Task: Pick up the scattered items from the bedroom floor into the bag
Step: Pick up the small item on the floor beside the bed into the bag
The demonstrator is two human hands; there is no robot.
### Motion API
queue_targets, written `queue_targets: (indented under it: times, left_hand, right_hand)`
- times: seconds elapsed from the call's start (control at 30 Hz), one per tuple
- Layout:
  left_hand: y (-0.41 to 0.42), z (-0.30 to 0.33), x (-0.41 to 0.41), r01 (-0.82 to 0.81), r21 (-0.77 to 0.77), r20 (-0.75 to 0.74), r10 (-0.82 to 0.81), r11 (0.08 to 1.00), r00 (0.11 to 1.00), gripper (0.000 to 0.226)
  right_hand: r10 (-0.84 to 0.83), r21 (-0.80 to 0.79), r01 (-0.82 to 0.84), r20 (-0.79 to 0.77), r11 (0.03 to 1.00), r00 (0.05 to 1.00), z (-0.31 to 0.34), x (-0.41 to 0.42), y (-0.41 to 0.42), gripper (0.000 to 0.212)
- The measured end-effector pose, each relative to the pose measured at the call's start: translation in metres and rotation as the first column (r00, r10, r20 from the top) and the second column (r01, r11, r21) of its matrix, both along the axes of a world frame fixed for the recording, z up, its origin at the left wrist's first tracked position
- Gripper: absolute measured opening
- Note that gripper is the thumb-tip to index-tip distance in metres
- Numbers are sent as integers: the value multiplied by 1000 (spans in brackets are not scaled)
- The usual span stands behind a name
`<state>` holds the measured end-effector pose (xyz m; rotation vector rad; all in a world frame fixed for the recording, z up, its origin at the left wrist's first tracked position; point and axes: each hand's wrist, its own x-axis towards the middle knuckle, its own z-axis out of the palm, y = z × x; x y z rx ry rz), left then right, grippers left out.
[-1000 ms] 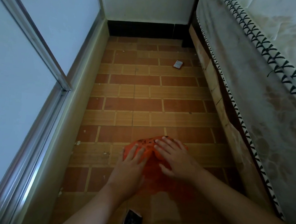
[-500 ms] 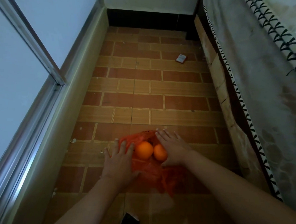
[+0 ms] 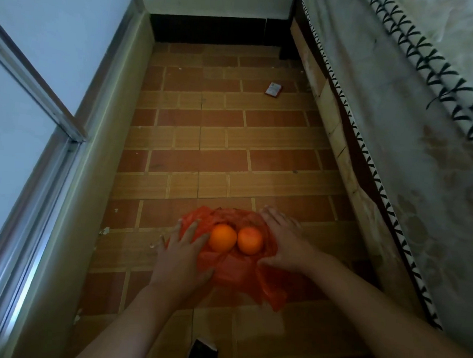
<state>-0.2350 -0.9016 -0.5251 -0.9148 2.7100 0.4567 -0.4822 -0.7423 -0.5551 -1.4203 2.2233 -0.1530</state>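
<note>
An orange plastic bag (image 3: 232, 272) lies spread on the tiled floor. Two oranges sit on it side by side, one on the left (image 3: 222, 237) and one on the right (image 3: 250, 240). My left hand (image 3: 182, 254) lies flat on the bag's left side, fingers straight and spread, next to the left orange. My right hand (image 3: 284, 241) rests flat on the bag's right side with fingers extended, beside the right orange. A small white and red packet (image 3: 273, 89) lies farther up the floor near the bed. A dark packet (image 3: 201, 355) lies near the bottom edge.
A bed with a pale draped sheet (image 3: 398, 133) runs along the right. On the left stands a low wall ledge (image 3: 97, 170) under a sliding glass door (image 3: 19, 127). A dark skirting (image 3: 219, 29) closes the far end.
My hands moved apart from the top of the bag to its sides, uncovering the two oranges. The view shifted slightly forward.
</note>
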Motion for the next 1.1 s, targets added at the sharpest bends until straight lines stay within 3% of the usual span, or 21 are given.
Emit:
queue_targets:
  times: [0.17, 0.27, 0.4, 0.5, 0.6, 0.77, 1.1]
  left_hand:
    - [-2, 11, 7, 26, -27, -121, -29, 999, 992, 65]
    - [-7, 18, 18, 25, -16, -210, -28, 1000, 977, 68]
    - [-7, 24, 32, -12, 10, -292, 15, 1000, 956, 85]
    - [-7, 28, 38, -57, 21, -296, 60, 998, 953, 90]
    - [-6, 32, 45, -66, 8, -300, 65, 998, 952, 88]
    - [-8, 34, 60, -84, -4, -274, 79, 996, 959, 82]
    - [-14, 33, 77, -109, -35, -257, 96, 993, 962, 72]
  right_hand:
    - [69, -339, -88, -68, 937, 995, 28, 52, 11, 95]
    - [185, -407, -204, -87, 890, 979, 35, 93, 18, 73]
    - [412, -320, -428, -118, 845, 903, 21, 145, 27, 65]
    - [544, -125, -536, 38, 835, 839, 6, 171, 32, 79]
    - [638, 49, -652, 165, 756, 752, -6, 188, 36, 78]
    - [699, 117, -713, 137, 692, 701, -26, 206, 38, 73]
    - [737, 66, -736, 9, 674, 676, -47, 217, 30, 63]
